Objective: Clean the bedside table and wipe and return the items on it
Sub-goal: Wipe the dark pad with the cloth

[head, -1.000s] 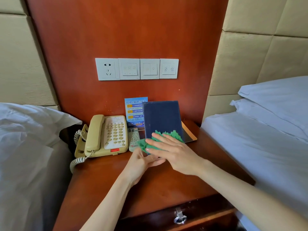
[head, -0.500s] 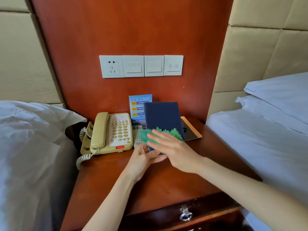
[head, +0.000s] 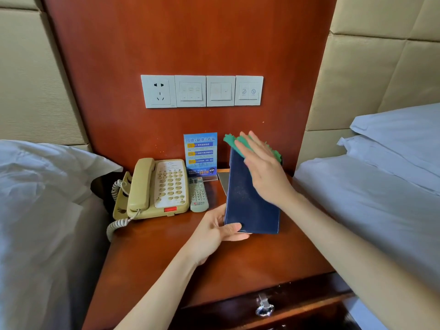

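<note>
A dark blue folder (head: 247,203) stands tilted above the wooden bedside table (head: 166,253). My left hand (head: 214,232) grips its lower left corner. My right hand (head: 264,170) lies flat against the folder's upper part, pressing a green cloth (head: 234,141) onto the top edge. Most of the cloth is hidden under my palm. A beige telephone (head: 154,186) sits at the table's back left, with a grey remote control (head: 198,195) beside it. A blue printed card (head: 200,153) stands against the wall behind the remote.
A flat item with an orange edge (head: 223,177) lies behind the folder. White bedding (head: 42,210) borders the table on the left, and a white bed with pillows (head: 381,182) on the right. Wall switches (head: 202,91) sit above. A drawer handle (head: 264,306) is at the front.
My right hand has slid the green cloth up the folder from its lower part to its top edge. The left hand has kept hold of the bottom corner.
</note>
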Action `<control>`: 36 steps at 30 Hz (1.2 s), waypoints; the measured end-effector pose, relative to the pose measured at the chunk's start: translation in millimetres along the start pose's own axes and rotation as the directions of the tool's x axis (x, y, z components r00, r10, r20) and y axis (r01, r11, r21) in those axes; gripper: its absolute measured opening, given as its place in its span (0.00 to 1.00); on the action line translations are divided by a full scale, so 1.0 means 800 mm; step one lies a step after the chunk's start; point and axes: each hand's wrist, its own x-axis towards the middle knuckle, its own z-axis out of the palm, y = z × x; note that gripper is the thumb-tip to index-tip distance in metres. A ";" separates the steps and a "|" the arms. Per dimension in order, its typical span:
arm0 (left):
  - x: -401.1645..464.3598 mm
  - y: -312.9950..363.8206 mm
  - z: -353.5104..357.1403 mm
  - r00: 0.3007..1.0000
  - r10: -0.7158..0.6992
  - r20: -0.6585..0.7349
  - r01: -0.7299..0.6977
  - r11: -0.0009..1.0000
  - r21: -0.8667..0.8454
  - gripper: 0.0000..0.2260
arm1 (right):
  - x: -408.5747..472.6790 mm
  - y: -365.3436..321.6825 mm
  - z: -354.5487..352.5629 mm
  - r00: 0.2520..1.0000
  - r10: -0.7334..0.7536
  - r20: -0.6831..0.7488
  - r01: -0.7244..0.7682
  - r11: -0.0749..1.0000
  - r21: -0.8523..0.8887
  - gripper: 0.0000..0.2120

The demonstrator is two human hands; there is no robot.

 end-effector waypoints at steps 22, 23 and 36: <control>0.010 0.003 -0.024 0.990 0.027 -0.136 -0.048 0.988 -0.148 0.16 | -0.086 -0.009 0.037 0.901 -0.364 0.235 0.380 0.925 -0.023 0.35; 0.010 0.004 -0.025 0.990 0.039 -0.135 -0.060 0.986 -0.153 0.15 | -0.095 -0.008 0.035 0.872 -0.406 0.275 0.425 0.905 -0.009 0.35; 0.011 0.002 -0.021 0.991 -0.032 -0.131 -0.009 0.953 -0.301 0.20 | -0.044 0.000 0.034 0.998 -0.051 0.022 0.052 0.997 -0.048 0.29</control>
